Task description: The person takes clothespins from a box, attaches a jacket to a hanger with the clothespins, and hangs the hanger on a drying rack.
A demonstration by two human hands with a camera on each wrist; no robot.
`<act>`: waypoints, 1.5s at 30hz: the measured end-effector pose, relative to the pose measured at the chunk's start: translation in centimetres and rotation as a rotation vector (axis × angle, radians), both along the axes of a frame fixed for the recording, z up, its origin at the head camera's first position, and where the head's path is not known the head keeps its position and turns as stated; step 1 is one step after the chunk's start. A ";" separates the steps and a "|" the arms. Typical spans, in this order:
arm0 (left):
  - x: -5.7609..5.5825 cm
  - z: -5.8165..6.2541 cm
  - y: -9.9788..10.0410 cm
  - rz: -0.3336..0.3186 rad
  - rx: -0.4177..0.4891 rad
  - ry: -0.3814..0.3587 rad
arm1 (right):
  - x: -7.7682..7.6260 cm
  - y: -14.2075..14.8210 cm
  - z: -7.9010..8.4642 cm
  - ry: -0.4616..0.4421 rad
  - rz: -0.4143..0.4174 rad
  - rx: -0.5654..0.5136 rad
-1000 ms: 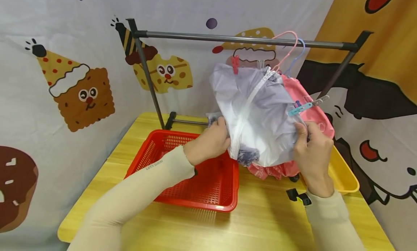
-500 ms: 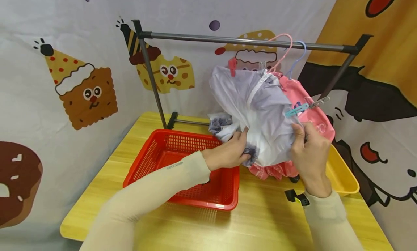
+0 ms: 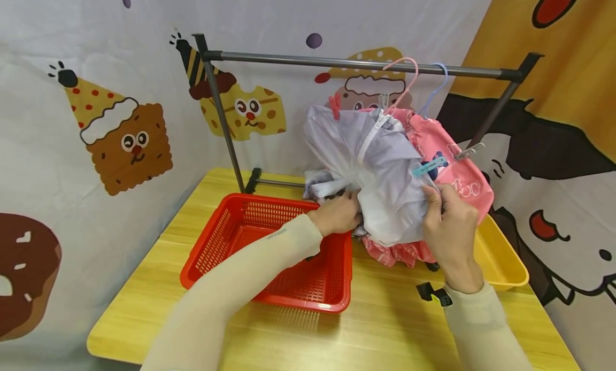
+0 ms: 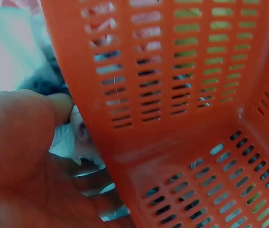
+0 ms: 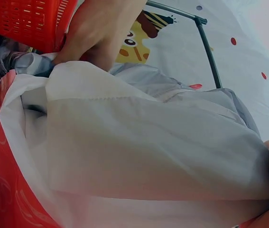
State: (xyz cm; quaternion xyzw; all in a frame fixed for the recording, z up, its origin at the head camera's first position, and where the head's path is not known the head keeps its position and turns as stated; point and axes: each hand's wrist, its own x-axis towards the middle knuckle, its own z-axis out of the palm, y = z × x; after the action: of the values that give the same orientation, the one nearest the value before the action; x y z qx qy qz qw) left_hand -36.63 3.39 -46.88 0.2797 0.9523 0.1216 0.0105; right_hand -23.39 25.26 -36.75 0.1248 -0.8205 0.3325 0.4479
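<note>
A pale grey-white zip jacket (image 3: pixel 385 168) hangs tilted from a pink hanger (image 3: pixel 409 85). A red clothespin (image 3: pixel 335 106), a clear one and a turquoise clothespin (image 3: pixel 429 166) are clipped to it. My left hand (image 3: pixel 337 213) grips the bunched lower left of the jacket, beside the red basket's wall; some fingertips are hidden in cloth. In the left wrist view, the left hand (image 4: pixel 25 156) has dark-patterned cloth at its thumb. My right hand (image 3: pixel 452 229) pinches the jacket's right edge between thumb and fingers. The right wrist view shows the cloth (image 5: pixel 148 147) stretched between both hands.
A pink garment (image 3: pixel 469 173) hangs behind on a blue hanger (image 3: pixel 437 87), with a grey clothespin (image 3: pixel 469 152). The metal rack's bar (image 3: pixel 298 60) spans the back. A red basket (image 3: pixel 269 299) stands left, a yellow tray (image 3: pixel 505 259) right, on the wooden table (image 3: pixel 385 317).
My left hand has moved right from the jacket's left edge and gathered its lower part; the zip's lower end is now covered. The pink hanger has shifted left. My right hand keeps its pinch.
</note>
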 end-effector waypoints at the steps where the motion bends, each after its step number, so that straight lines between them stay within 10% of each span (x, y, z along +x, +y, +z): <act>1: -0.1 0.1 0.1 0.032 -0.010 -0.021 | 0.0 0.0 0.0 0.001 -0.001 -0.001; 6: 1.1 1.9 0.0 0.101 -0.070 -0.082 | 0.0 0.0 -0.2 0.009 -0.004 -0.003; 11: 2.7 3.6 -1.2 0.033 -0.053 -0.101 | 0.2 0.1 -0.3 -0.006 -0.016 -0.001; 18: 0.8 4.2 -5.0 -0.057 0.118 -0.201 | 0.2 0.7 -0.5 0.004 -0.051 -0.012; 23: 1.4 6.5 -8.4 0.001 0.200 -0.235 | 0.2 1.0 -0.5 0.024 -0.062 -0.011; 45: 2.6 11.9 -20.5 0.301 0.543 0.073 | 0.8 1.6 -1.0 0.025 -0.066 0.011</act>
State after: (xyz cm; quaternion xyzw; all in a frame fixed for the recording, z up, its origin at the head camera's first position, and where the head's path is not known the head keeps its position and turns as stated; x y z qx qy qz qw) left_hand -34.06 -17.14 -35.01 0.1324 0.9155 0.3615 -0.1170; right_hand -22.60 26.83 -37.70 0.1045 -0.8204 0.3115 0.4680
